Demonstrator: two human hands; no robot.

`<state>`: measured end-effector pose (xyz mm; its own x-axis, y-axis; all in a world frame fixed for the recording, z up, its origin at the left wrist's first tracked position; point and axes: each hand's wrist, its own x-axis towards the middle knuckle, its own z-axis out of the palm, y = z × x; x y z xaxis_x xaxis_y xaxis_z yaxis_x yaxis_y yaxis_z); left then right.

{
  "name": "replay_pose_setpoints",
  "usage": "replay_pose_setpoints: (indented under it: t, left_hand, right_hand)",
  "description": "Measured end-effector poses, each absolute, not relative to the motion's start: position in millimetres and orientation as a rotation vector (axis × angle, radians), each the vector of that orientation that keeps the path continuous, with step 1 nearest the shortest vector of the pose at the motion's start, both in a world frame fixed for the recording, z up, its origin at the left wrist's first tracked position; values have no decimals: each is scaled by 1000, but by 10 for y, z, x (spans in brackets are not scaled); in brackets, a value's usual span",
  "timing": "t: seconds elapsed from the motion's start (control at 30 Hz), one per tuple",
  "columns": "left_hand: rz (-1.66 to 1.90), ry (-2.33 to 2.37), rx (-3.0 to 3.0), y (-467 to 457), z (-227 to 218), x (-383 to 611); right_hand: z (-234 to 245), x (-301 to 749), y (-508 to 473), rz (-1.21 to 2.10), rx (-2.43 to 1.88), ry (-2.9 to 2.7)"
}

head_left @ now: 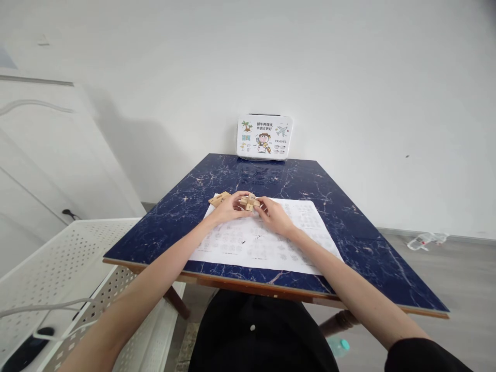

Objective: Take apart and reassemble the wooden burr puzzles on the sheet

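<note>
A small wooden interlocking puzzle (250, 202), made of crossed blocks with dark marks on them, is held between my two hands just above a printed sheet. My left hand (229, 208) wraps its fingers round the left side of it. On the right side, the fingers and thumb of my right hand (273, 214) pinch it. Behind my left hand a flat wooden piece (219, 198) with a slot lies at the sheet's upper left corner. The white paper sheet (248, 247) carries rows of faint diagrams and lies under both hands.
A white case (264, 137) with cartoon prints stands at the far edge of the blue marbled table (186, 206), against the wall. White perforated shelving (85, 235) with cables stands to the left. A clear plastic item (426, 241) lies on the floor to the right.
</note>
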<state>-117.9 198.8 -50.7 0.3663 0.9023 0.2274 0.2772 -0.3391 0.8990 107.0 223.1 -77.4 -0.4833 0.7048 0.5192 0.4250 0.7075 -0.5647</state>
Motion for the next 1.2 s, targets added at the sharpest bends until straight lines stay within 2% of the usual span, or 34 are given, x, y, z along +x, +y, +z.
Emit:
replay_pose_setpoints:
  t: [1.2]
  left_hand:
    - [880, 1171, 1869, 1951, -500, -1184]
  right_hand:
    - [-718, 1087, 2140, 424, -895, -2107]
